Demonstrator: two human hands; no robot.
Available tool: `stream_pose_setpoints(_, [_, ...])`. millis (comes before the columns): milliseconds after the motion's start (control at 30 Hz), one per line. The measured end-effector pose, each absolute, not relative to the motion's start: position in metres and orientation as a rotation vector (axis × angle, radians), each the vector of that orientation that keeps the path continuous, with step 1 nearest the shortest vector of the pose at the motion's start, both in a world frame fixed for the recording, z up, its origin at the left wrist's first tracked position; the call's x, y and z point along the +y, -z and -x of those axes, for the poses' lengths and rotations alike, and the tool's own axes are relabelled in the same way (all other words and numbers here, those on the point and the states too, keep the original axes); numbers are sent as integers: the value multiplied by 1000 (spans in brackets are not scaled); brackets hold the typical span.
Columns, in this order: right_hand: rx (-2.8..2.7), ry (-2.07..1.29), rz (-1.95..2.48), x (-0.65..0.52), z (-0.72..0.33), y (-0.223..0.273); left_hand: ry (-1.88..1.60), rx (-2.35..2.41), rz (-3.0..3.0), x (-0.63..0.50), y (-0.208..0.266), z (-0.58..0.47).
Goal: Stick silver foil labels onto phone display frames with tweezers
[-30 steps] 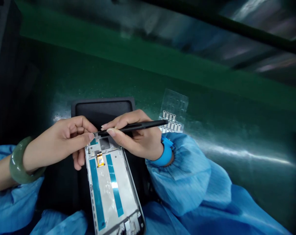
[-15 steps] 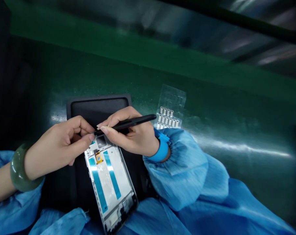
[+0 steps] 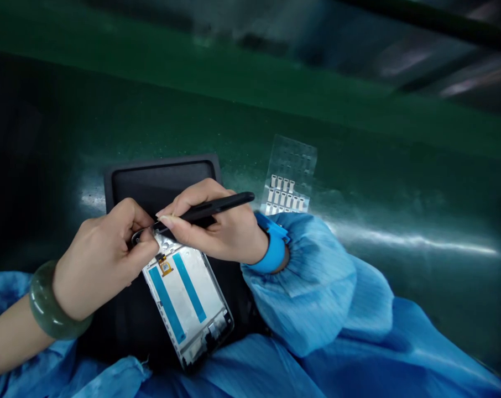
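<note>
A phone frame, its silver inner side up, lies aslant below my hands. It bears two blue strips and a small orange flex connector. My left hand is closed at the frame's upper left corner, thumb and curled fingers around it; its fingertips hide part of that end. My right hand pinches a black pen-shaped tool like a pen. The tool points left, and its tip reaches the left fingertips over the frame's top end. Whether the tip touches the frame is hidden.
A black tray with a raised rim lies beneath and behind the phone frame. Right of it, a clear plastic sheet carries several small white tabs. The green bench stretches beyond, with blurred shapes at its back.
My left hand has shifted slightly right and now covers more of the frame's upper corner. The frame's lower end has moved up in view, and it looks shorter. My right hand still holds the tool.
</note>
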State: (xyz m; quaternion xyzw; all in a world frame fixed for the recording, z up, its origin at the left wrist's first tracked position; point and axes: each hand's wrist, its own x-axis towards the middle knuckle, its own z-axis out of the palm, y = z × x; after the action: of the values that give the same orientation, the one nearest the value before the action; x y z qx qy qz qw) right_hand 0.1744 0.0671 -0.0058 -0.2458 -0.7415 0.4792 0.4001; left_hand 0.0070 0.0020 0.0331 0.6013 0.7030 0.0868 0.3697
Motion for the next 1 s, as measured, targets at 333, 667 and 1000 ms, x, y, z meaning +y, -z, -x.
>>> stream_pose_setpoints(333, [-1984, -1046, 639, 63, -174, 1, -224, 1868, -1601, 2, -35, -11])
stream_pose_setpoints(667, [-2041, -938, 544, 61, -173, 0, -268, 1864, -1628, 0, -37, -11])
stream_pose_setpoints(1000, [-1779, -1095, 702, 65, -175, 7, -291, 1863, -1443, -1, -38, -15])
